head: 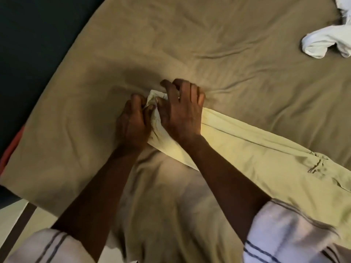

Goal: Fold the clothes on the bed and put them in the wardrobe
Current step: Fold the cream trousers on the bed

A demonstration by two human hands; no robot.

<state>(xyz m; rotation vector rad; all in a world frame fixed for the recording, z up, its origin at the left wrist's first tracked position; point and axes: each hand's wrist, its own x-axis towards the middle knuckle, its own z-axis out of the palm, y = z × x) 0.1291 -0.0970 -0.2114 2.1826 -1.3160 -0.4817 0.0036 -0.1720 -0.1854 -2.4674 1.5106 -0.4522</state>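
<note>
A pair of pale yellow trousers [266,158] lies stretched across the bed from the lower right toward the middle. Both hands grip the bunched leg end near the centre of the bed. My left hand [133,122] pinches the crumpled cuff from the left side. My right hand [182,111] presses over the same cuff from above and the right, fingers spread and curled onto the cloth. A seam and stitched pocket detail show on the trousers at the right edge. The cuff itself is mostly hidden under my fingers.
The bed is covered with a wrinkled tan sheet [209,44]. A crumpled white garment [326,42] lies at the upper right corner. The bed's left edge drops to a dark floor [34,44]; a pale floor strip shows at the lower left.
</note>
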